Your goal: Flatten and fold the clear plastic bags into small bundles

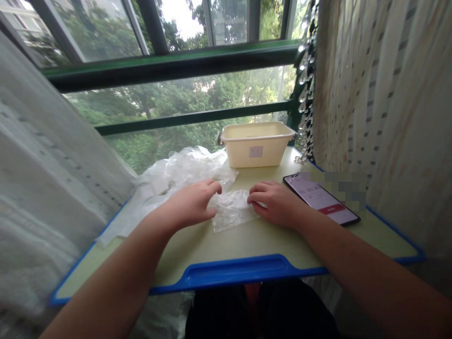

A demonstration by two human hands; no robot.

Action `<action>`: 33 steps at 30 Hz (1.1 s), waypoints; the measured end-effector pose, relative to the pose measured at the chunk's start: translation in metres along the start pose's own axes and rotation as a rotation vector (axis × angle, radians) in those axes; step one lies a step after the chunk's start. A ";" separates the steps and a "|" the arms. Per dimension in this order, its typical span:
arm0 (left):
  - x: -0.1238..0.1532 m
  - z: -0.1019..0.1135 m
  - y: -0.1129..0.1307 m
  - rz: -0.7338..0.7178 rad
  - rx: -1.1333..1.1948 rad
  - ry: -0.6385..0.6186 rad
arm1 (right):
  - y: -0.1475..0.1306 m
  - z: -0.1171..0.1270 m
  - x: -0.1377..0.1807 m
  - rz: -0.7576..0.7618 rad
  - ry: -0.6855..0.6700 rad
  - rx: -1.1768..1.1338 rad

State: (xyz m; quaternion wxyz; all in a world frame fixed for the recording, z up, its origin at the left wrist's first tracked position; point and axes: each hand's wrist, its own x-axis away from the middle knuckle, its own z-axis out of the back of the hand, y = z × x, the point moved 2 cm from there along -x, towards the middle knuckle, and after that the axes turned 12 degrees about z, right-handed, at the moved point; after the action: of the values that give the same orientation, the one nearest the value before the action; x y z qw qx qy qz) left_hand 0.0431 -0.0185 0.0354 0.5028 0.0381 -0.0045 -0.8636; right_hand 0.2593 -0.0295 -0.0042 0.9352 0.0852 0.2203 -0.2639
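Note:
A small clear plastic bag (231, 209), crinkled, lies spread on the table between my two hands. My left hand (192, 202) is at the bag's left edge, palm inward, with the thumb and fingers apart. On the opposite side, the bent fingers of my right hand (273, 202) rest at the bag's right edge, with a gap showing between thumb and fingers. Behind my left hand spreads a loose heap of thin translucent plastic bags (183, 169).
A cream plastic bin (259, 148) with a small label stands at the back of the blue-edged table (261, 240). A phone (321, 200) showing a timer lies right of my right hand. Curtains (381, 117) hang at both sides, and a beaded strand (305, 94) hangs by the window.

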 end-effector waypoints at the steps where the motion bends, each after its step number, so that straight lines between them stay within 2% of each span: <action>1: 0.003 0.001 0.001 0.017 -0.010 -0.053 | 0.000 0.000 0.000 -0.003 -0.003 -0.014; 3: 0.008 0.001 0.003 0.023 -0.011 -0.197 | 0.001 -0.001 0.001 -0.015 -0.010 -0.032; 5: 0.011 0.000 0.005 0.010 0.019 -0.287 | 0.001 -0.001 0.001 -0.034 -0.012 -0.036; 10: 0.008 -0.004 0.005 -0.054 0.075 -0.344 | -0.001 0.000 0.000 -0.054 -0.016 -0.040; 16: 0.008 0.001 0.001 -0.072 0.125 -0.403 | -0.005 0.002 -0.001 -0.003 0.007 -0.050; 19: 0.009 0.005 0.004 -0.053 0.120 -0.341 | -0.005 0.001 -0.001 -0.007 0.001 -0.057; 23: 0.006 0.007 0.009 -0.055 0.039 -0.022 | -0.005 0.000 0.000 0.002 -0.004 -0.057; 25: 0.004 0.004 0.011 -0.097 0.013 0.085 | -0.005 0.000 0.000 0.021 -0.008 -0.051; 28: 0.002 -0.005 0.012 -0.179 -0.018 0.057 | -0.005 -0.001 0.002 0.034 -0.024 -0.044; 33: -0.001 -0.013 0.011 -0.208 -0.038 -0.013 | -0.004 -0.002 0.003 0.040 -0.050 -0.061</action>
State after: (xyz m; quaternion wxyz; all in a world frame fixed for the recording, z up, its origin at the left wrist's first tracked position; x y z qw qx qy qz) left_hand 0.0540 -0.0224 0.0225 0.4108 0.0230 0.0126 -0.9113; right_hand 0.2588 -0.0335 -0.0079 0.9476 0.0544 0.2030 -0.2405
